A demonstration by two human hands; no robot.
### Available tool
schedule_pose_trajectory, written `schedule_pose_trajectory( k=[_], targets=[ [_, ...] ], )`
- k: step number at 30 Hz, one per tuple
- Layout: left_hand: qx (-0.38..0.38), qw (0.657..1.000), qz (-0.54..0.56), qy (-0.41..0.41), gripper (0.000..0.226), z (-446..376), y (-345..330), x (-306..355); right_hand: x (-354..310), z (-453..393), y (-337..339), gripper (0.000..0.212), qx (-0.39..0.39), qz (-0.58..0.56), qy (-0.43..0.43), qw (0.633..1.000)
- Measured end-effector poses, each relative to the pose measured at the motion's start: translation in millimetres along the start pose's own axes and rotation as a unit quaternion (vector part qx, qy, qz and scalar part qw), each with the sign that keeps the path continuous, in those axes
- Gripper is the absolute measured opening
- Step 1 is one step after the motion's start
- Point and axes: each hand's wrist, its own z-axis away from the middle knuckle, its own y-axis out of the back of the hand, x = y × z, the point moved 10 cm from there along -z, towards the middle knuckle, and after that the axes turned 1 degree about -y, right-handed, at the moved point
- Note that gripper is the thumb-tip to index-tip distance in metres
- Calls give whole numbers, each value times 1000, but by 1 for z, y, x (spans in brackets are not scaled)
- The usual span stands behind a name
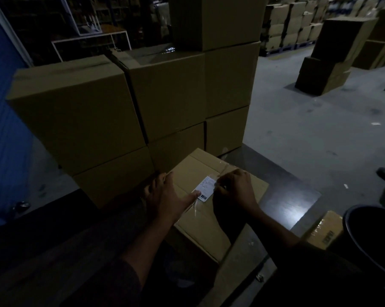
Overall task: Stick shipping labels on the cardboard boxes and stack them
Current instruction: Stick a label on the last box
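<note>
While both hands (200, 191) press the label (205, 188) (box-top centre), floor (320, 129) lies right.

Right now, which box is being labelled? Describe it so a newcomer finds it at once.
In front of the tall stack of boxes, on the dark table, lies one low cardboard box. Unlike the others, it bears a white barcoded label, with the left hand and right hand on it.
</note>
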Motion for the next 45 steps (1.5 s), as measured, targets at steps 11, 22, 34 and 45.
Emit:
schedule_pose_trajectory(
  k=[11, 22, 34, 45],
  targets=[
    [-24, 999, -3, 23, 107, -7, -5, -8, 1, 53, 31, 29, 25, 46, -97, 994],
    [-76, 982, 84, 149, 109, 22, 8, -44, -6, 44, 29, 37, -46, 48, -96, 993],
    [-116, 993, 9, -1, 50, 80, 27, 33, -24, -38, -21, 37, -143, 15, 72, 987],
    [-157, 983, 83, -47, 114, -3, 8, 21, -45, 77, -5, 43, -26, 97, -6, 995]
  ],
)
